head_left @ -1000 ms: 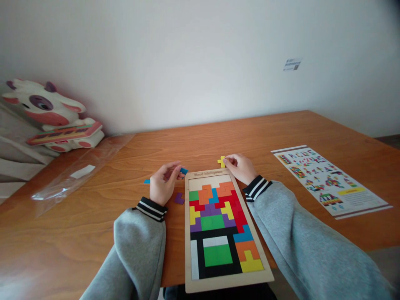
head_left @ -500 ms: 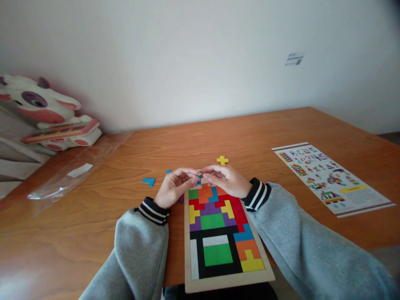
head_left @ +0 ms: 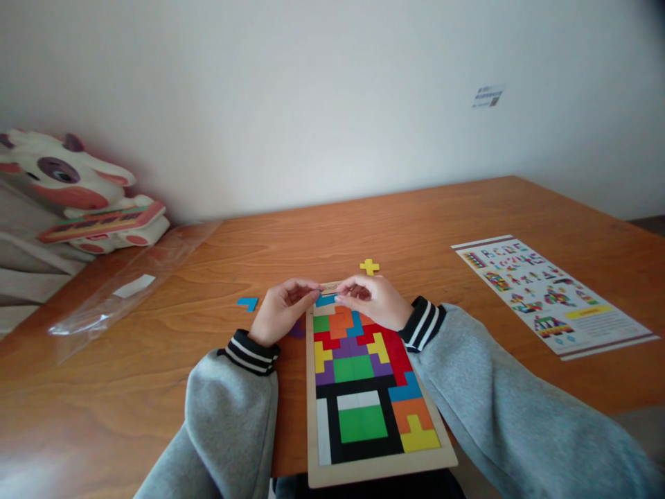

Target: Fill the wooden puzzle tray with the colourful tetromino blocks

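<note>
A wooden frame board (head_left: 384, 473) holds flat coloured puzzle pieces, among them green, black, red, purple and yellow ones. At its far end lies a blue puzzle piece (head_left: 325, 300). My left hand (head_left: 285, 310) pinches at the left end of this piece, thumb and forefinger together. From the other side, my right hand (head_left: 375, 299) is closed at the piece's right end, its fingers partly hiding the far right corner of the board. A loose blue angled piece (head_left: 248, 303) lies left of my left hand, and a purple piece (head_left: 297, 331) shows partly beneath it.
A yellow cross-shaped piece (head_left: 369, 267) lies beyond the board. On the right is a printed pattern sheet (head_left: 551, 298). A clear plastic bag (head_left: 129, 284) and a toy cow with a keyboard (head_left: 98, 190) are at the left, near the wall.
My hands have moved slightly apart, with the left shifting left. More of the blue piece and the board's far rim now shows between them. Another loose blue piece is now hidden behind my left hand.
</note>
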Action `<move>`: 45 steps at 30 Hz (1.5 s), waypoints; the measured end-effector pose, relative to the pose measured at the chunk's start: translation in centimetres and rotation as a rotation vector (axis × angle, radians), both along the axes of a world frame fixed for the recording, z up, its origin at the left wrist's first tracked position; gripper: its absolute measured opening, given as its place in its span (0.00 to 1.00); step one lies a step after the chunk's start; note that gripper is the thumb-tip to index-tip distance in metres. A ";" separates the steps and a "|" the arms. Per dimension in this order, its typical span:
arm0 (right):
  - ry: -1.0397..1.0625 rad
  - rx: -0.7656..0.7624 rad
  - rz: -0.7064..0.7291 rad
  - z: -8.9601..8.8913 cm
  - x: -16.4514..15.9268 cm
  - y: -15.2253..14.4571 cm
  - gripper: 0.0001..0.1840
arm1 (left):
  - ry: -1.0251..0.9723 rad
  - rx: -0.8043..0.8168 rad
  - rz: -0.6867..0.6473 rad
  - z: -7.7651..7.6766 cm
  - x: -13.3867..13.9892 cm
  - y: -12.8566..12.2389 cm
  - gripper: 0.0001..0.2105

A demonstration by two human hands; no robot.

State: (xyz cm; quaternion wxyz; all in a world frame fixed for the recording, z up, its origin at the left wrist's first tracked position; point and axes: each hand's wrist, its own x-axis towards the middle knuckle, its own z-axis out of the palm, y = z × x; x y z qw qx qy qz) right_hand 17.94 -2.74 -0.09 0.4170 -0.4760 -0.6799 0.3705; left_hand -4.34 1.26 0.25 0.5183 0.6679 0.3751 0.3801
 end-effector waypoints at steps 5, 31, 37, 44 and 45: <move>-0.180 0.251 -0.002 -0.1 0.2 -0.1 0.07 | 0.230 0.154 0.006 -0.5 -0.5 0.1 0.13; -0.449 0.366 0.100 -0.8 0.6 0.0 0.08 | 0.518 0.685 -0.021 -0.3 -1.0 -0.2 0.09; -0.382 0.364 0.029 -0.4 0.6 -0.3 0.10 | 0.620 0.836 0.064 0.3 -5.4 1.9 0.10; -0.431 0.415 -0.248 -0.2 3.4 1.1 0.11 | 0.733 0.859 0.045 0.1 -9.1 2.8 0.13; -0.460 0.404 -0.302 -0.4 4.2 1.5 0.12 | 0.729 0.858 0.039 0.1 -8.9 2.7 0.14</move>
